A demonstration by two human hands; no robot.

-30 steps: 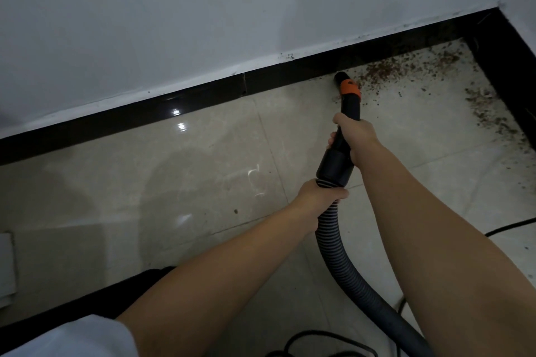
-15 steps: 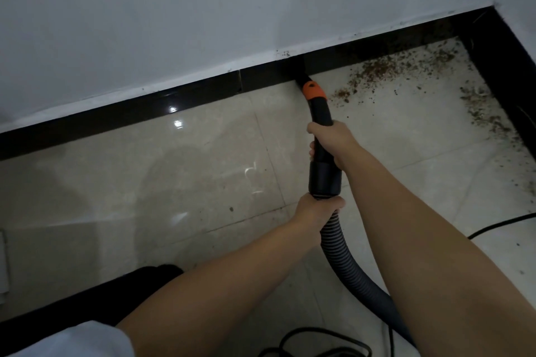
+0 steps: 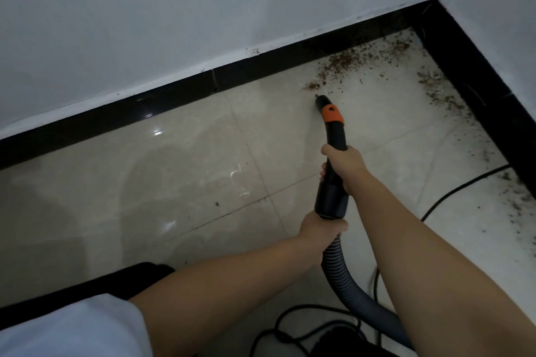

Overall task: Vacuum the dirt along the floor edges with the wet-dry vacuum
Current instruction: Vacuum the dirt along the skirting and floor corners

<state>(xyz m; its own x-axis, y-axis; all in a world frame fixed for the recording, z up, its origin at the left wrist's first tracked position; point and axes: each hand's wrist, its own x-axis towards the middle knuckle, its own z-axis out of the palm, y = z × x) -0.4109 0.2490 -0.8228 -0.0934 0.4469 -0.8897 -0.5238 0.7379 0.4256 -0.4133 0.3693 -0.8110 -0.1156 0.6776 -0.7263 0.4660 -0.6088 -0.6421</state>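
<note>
Down on the glossy beige tile floor [image 3: 174, 182], the left hand [image 3: 317, 229] curls around the ribbed grey hose [image 3: 333, 264] where it joins the smooth black nozzle [image 3: 333, 136]. Further right, the right hand [image 3: 345, 162] wraps the nozzle's tube, its orange-collared tip touching the floor just near of crumbly brown dirt [image 3: 348, 62] strewn along the black skirting [image 3: 290, 64].

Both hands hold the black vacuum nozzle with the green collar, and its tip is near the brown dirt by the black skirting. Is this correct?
Not quite: the collar on the black vacuum nozzle is orange, not green, as the head view shows. The rest stands: right hand and left hand hold it, tip near the brown dirt by the black skirting.
</note>
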